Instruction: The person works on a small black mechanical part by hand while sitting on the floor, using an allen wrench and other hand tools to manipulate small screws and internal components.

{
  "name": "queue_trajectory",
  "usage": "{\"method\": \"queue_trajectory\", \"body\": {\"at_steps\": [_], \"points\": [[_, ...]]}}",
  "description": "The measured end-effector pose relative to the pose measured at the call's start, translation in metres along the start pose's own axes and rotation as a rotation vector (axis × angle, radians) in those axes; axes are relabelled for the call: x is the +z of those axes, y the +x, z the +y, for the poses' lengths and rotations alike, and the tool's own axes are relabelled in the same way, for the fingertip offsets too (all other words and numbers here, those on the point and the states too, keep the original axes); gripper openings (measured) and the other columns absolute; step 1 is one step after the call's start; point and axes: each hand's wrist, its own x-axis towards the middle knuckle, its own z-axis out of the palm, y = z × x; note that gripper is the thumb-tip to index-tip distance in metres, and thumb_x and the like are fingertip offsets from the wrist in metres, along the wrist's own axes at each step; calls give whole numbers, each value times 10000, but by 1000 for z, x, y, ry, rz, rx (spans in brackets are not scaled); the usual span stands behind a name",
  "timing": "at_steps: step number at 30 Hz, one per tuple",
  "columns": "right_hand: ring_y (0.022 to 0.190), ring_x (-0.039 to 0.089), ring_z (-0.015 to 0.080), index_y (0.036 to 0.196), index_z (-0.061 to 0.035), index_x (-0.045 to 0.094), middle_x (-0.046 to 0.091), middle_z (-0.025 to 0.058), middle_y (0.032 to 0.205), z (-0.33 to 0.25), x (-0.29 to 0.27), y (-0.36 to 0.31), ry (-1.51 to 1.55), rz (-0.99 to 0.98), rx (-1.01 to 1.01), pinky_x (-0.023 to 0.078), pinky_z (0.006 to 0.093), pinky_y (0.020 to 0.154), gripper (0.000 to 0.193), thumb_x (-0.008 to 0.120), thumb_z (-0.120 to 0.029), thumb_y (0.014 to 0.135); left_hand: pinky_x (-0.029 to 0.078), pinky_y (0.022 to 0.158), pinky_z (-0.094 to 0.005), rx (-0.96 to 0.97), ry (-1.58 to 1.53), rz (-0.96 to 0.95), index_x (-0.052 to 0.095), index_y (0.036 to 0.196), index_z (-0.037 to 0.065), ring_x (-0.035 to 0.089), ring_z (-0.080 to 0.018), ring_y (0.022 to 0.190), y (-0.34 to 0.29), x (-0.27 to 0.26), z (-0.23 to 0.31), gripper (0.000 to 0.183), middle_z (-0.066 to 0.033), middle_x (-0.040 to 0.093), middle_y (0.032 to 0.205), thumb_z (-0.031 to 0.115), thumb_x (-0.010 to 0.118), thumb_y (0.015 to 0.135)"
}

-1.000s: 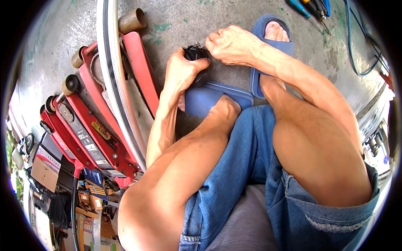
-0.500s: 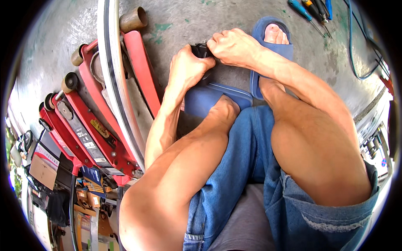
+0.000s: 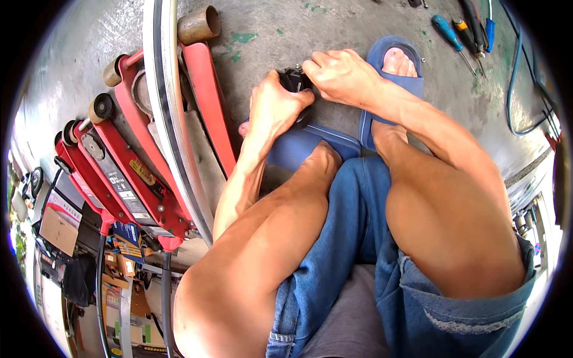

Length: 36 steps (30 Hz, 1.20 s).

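In the head view, a moulded-looking black part (image 3: 293, 80) with angular edges is held low above the smooth grey concrete floor (image 3: 271, 42), just beyond the left blue slide sandal (image 3: 310, 142). It is gripped by the left hand (image 3: 276, 102), with the thumb laid along its near side and the fingers wrapped behind it. The right hand (image 3: 341, 77) is brought to the part's right edge with its fingers curled; whether anything is pinched there cannot be told. A small shiny metal piece (image 3: 298, 67) is seen at the part's top.

The floor is flecked with green paint. On the left, red steel floor jacks (image 3: 128, 170) are crossed by a curved pale strip (image 3: 162, 89) with a dark stripe, and a rusty-brown open tube (image 3: 199, 25) is set near its upper end. Frayed denim shorts (image 3: 352, 227) are worn.

Most of the black part is covered by the hands, so its kind cannot be made out. The left toes are mostly hidden, and the jacks are too overlapped to be counted.

Two slide sandals, two dark jack handles (image 3: 167, 298) and one blue-handled screwdriver (image 3: 446, 31) are counted; beside the screwdriver, one orange-and-black handle (image 3: 465, 33) is seen.
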Motion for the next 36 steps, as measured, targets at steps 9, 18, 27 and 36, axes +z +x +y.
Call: {"method": "queue_trajectory", "body": {"at_steps": [9,18,27,36], "points": [[794,713,400,889,3,607,677,199,852,4,3,7,274,-22,150,598,487,692,123,656,-46,788,559,882,-478,-68,-13,18,641,984,-87,721,-464,962,-2,4,-2,493,-330,719,931,287,792,699],[868,695,365,1085,-36,680,705,173,944,43,-46,30,170,118,26,566,453,788,231,700,-134,877,559,832,-411,-73,34,46,681,1018,-59,748,-321,904,-1,10,-8,496,-237,748,917,296,815,699],[872,621,358,1057,-9,536,573,183,945,87,-60,51,-358,124,189,548,448,744,275,634,-67,806,557,857,-421,-47,18,44,685,1039,-61,745,-363,943,-2,10,-3,507,-258,745,945,293,808,698],[906,678,397,1222,-92,651,705,173,936,68,-75,46,0,17,63,556,469,797,266,641,-198,979,555,882,-444,-45,9,35,675,1073,-68,737,-396,961,-4,8,-4,542,-279,740,951,299,793,691]]}}
